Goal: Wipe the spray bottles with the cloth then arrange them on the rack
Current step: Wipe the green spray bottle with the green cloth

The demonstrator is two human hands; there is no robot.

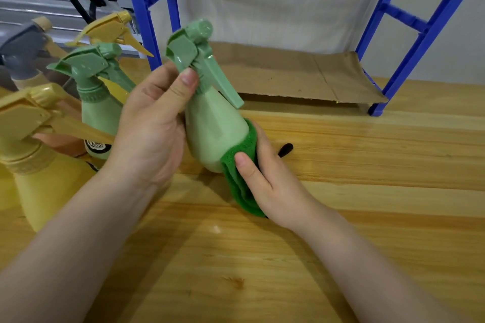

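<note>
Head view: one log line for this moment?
step: wiping | left hand: grips green spray bottle neck | right hand: presses green cloth on base | rack: none shelved

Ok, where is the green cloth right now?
In the head view the green cloth is centre frame, pressed by the right hand against the lower side of the green spray bottle, above the wooden table.

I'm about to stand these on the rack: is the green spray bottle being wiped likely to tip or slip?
The green spray bottle probably tips easily: its body tapers and the trigger head is bulky. Its glossy plastic looks slippery, so the left hand gripping the neck seems wise. The cloth looks soft and floppy.
</note>
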